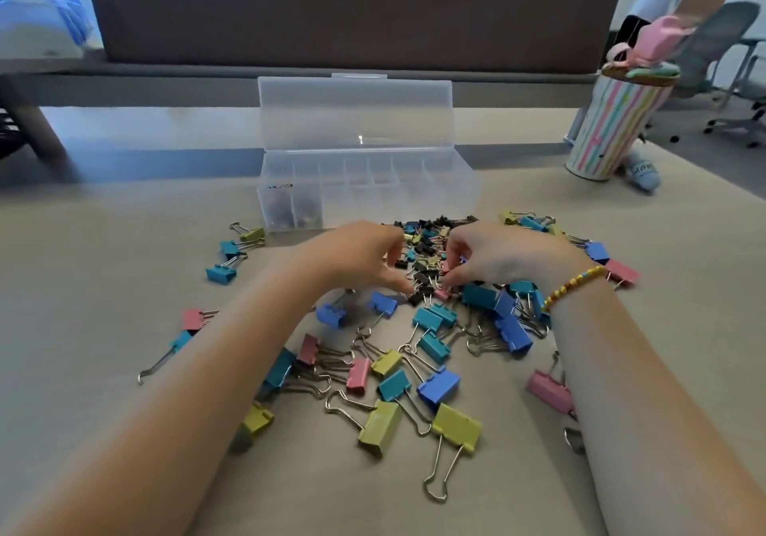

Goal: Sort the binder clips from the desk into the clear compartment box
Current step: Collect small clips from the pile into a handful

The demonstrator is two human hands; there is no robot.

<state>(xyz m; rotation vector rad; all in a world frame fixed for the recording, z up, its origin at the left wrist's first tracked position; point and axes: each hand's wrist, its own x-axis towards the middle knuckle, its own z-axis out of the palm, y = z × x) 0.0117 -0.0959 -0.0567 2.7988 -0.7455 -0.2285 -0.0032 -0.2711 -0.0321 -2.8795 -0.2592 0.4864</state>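
A heap of binder clips covers the desk in front of me: small black and coloured ones [427, 237] at the far side, larger blue, teal, yellow and pink ones [414, 378] nearer. The clear compartment box [452, 187] stands behind the heap with its lid up; a few small clips lie in its two left compartments. My left hand [364, 253] hovers over the small clips, thumb and fingers curled towards a small black clip [416, 296]. My right hand [497, 256], with a beaded bracelet on the wrist, pinches a small pink clip [442, 292] in the heap.
A striped cylindrical container [609, 129] with pink items on top stands at the back right, a soft blue object beside it. A dark partition runs along the desk's far edge. Office chairs [729, 59] stand beyond on the right. Loose clips lie scattered left [232, 253] and right [551, 390].
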